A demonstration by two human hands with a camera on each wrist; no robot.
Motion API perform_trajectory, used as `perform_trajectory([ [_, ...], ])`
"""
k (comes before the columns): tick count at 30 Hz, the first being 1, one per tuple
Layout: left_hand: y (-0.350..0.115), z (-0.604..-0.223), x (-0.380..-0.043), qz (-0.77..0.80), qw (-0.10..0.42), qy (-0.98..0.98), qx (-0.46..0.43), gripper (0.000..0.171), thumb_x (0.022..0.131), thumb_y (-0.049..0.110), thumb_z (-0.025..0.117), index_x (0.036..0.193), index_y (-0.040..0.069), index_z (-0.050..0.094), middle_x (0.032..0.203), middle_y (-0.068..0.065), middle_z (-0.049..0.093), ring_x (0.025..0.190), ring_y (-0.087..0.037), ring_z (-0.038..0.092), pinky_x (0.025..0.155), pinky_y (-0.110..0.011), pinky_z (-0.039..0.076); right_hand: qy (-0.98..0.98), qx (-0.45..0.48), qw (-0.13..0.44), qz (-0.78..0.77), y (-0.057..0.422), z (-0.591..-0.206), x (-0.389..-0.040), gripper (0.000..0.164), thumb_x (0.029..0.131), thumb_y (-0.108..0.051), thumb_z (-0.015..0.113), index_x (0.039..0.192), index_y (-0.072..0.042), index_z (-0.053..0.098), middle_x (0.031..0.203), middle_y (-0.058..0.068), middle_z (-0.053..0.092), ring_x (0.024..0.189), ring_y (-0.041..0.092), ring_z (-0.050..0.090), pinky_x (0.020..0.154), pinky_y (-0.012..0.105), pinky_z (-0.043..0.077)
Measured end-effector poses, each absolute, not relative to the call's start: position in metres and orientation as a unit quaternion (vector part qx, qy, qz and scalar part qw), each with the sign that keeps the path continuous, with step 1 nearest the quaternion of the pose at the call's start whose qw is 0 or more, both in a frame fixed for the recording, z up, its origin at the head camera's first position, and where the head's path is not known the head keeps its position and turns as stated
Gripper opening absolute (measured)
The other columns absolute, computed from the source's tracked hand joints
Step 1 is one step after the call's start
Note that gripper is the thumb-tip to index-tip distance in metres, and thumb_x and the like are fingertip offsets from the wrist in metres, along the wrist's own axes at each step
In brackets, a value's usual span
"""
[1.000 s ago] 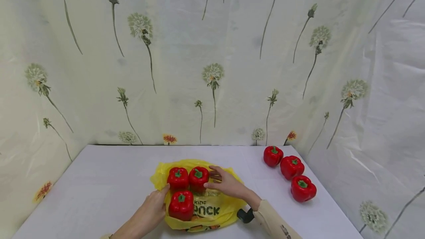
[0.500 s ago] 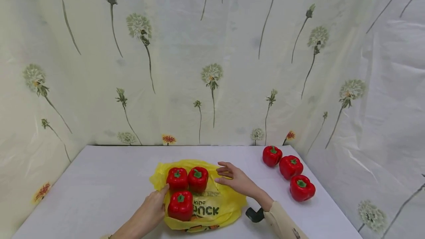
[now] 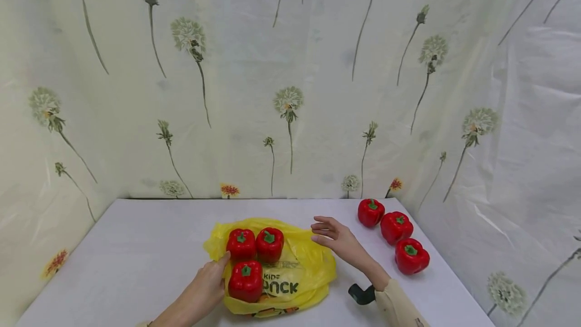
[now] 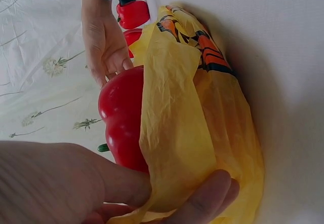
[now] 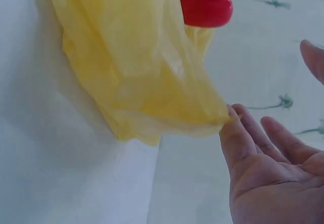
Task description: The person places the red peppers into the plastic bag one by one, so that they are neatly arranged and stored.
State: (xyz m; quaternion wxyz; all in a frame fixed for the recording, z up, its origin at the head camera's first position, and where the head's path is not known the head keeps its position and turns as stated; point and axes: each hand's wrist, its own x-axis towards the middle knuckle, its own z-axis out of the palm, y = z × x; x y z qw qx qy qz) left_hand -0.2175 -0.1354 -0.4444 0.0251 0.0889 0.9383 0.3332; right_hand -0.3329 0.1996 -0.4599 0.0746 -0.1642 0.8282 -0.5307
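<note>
A yellow plastic bag (image 3: 315,271) with dark lettering lies on the table. Grouped in or on its left side are a back-left red bell pepper (image 3: 241,246), a back-right red bell pepper (image 3: 270,247) and a front red bell pepper (image 3: 245,284). My left hand (image 3: 203,282) holds the bag's left edge; in the left wrist view, the plastic (image 4: 177,102) runs between thumb and fingers beside a pepper (image 4: 124,117). My right hand (image 3: 339,241), fingers extended and holding nothing, hovers at the bag's right edge. The right wrist view shows its fingertips near the plastic; contact is unclear.
At the table's right side, a far pepper (image 3: 370,213), a middle pepper (image 3: 397,228) and a near pepper (image 3: 411,256) form a row. A black device (image 3: 361,294) sits at my right wrist. Behind the white table (image 3: 150,256) hangs a flower-printed curtain (image 3: 236,95).
My right hand has drawn away from the back-right pepper, moving right across the bag to its edge. My left hand keeps its place on the bag, and the peppers stay put.
</note>
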Motion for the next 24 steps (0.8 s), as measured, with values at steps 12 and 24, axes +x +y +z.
perform_trajectory([
  [12,-0.135,-0.444,-0.217,0.331,0.028,0.939,0.085,0.055,0.08,-0.016,0.055,0.134,-0.017,0.044,0.124,-0.033,0.058,0.062,-0.015,0.048,0.044,-0.023,0.04,0.837,-0.129,0.051,-0.53,0.231,-0.453,-0.328,0.059,0.086,-0.038,0.07,0.138,-0.022,0.047,0.136,0.011,0.056,0.124,0.026,0.056,0.097,0.038,0.051],
  [24,-0.135,-0.443,-0.216,0.331,0.02,0.939,0.085,0.055,0.078,-0.016,0.053,0.133,-0.017,0.045,0.125,-0.033,0.057,0.064,-0.017,0.045,0.045,-0.022,0.037,0.847,-0.107,0.023,-0.521,0.261,-0.442,-0.315,0.067,0.083,-0.036,0.073,0.14,-0.014,0.045,0.136,0.014,0.056,0.124,0.031,0.056,0.091,0.034,0.054],
])
